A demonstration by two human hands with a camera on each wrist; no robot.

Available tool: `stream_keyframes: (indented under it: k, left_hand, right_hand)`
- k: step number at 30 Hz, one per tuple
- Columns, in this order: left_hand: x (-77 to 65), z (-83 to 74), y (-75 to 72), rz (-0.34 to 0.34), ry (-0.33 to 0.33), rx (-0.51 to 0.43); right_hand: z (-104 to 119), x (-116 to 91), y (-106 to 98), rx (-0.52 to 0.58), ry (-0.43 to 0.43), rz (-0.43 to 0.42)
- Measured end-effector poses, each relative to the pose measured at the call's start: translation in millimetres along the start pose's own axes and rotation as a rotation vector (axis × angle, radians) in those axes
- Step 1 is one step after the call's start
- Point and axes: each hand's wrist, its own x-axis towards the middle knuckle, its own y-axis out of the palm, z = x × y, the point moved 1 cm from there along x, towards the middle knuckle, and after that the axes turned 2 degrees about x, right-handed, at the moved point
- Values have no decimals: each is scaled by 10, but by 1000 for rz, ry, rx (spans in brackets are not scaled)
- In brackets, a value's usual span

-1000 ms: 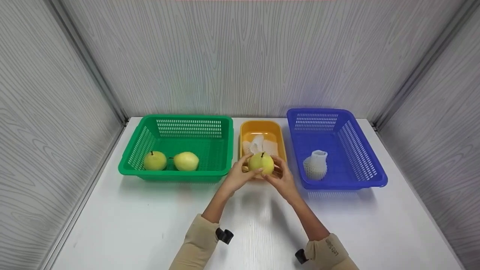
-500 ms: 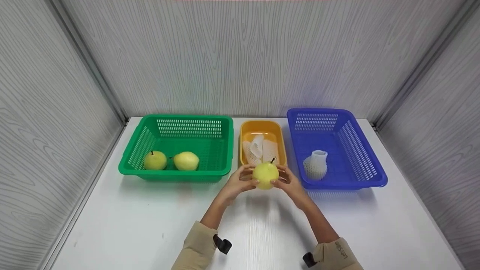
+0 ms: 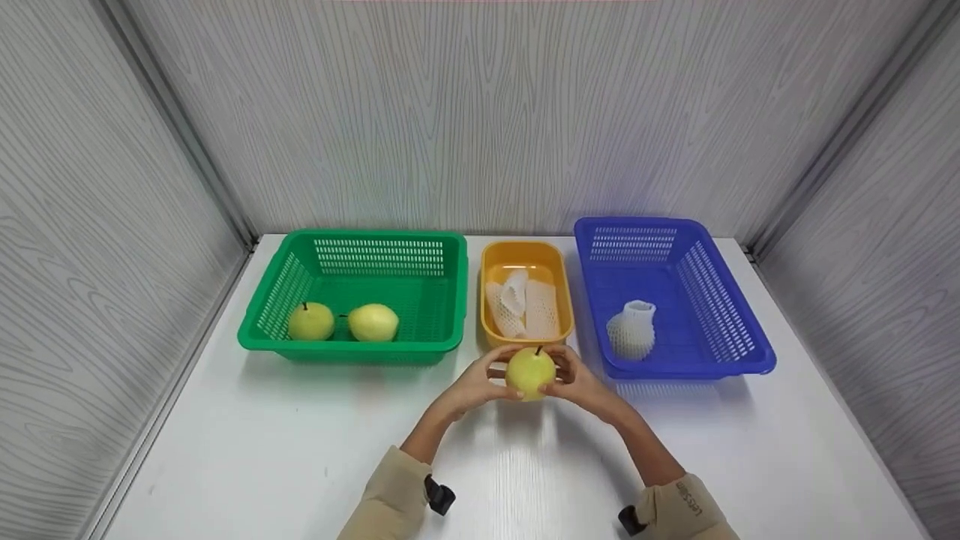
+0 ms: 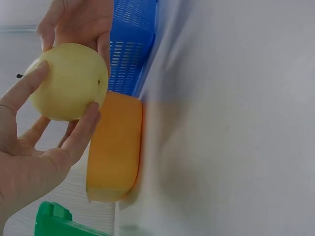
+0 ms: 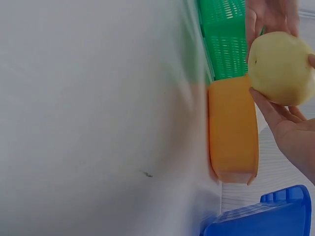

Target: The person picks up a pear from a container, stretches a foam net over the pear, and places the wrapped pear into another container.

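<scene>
Between both hands a yellow-green pear (image 3: 529, 374) is held up above the table, its dark stem on top in the head view. My left hand (image 3: 478, 385) grips its left side with thumb and fingers, and my right hand (image 3: 584, 385) grips the right side the same way. From the left wrist the pear (image 4: 69, 82) shows as a pale round fruit between the fingertips; the right wrist view shows the pear (image 5: 280, 69) too. Just beyond the hands stands a small orange basket (image 3: 489, 330) with several white foam net sleeves (image 3: 541, 307) inside.
At the left, a green basket (image 3: 360, 346) holds two pears (image 3: 373, 322). A blue basket (image 3: 690, 367) on the right contains a white foam net-wrapped item (image 3: 631, 331). White table (image 3: 300, 450) surface extends in front of the baskets, with panel walls around.
Both hands have drawn the pear back from over the orange basket toward the person, leaving the foam nets fully visible. The pear has turned a little between the fingers.
</scene>
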Motion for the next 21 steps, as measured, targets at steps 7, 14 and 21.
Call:
stream_keyframes:
  k: [7, 14, 21]
  left_hand:
    - [8, 101, 48, -4, -20, 76]
    - [41, 157, 90, 16, -2, 111]
    - [46, 177, 133, 8, 5, 176]
  right_hand:
    - [80, -60, 75, -57, -27, 54]
    - [96, -63, 111, -131, -52, 90]
    - [54, -62, 99, -183, -41, 137]
